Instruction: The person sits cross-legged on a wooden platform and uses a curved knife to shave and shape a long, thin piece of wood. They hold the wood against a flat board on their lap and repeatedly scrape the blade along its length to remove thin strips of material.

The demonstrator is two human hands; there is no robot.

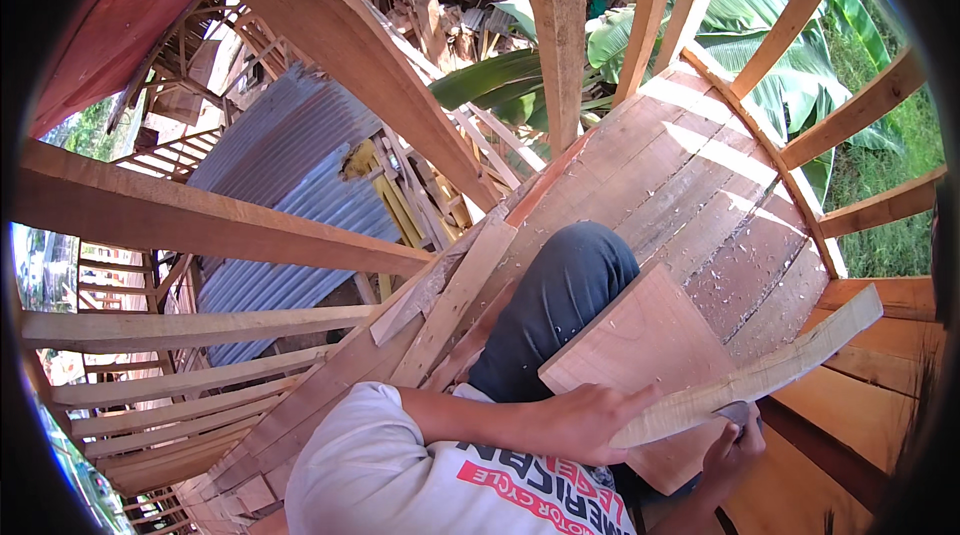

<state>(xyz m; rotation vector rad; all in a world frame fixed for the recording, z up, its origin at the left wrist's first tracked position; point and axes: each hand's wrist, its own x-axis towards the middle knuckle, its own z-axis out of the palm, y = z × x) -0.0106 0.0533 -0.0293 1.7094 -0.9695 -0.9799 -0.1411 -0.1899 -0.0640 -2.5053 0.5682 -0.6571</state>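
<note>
A pale, curved strip of wood (pixel 770 370) slants up to the right across my lap. Its near end is gripped by my left hand (pixel 597 422), whose fingers close around it. Just under the strip's lower edge, my right hand (pixel 735 450) is closed on a dark bladed tool (pixel 735 411). Only a short rounded grey part of the tool shows; its handle is hidden in the fist. A wide flat board (pixel 645 335) lies tilted beneath the strip, beside my bent knee.
I sit on a plank floor (pixel 660 195) scattered with wood shavings. Upright timbers (pixel 553 35) and slanting beams (pixel 340 55) fan out around it. Orange-brown boards (pixel 840 415) lie at the right. Below are corrugated metal sheets (pixel 300 225); banana leaves (pixel 770 35) hang beyond the far edge.
</note>
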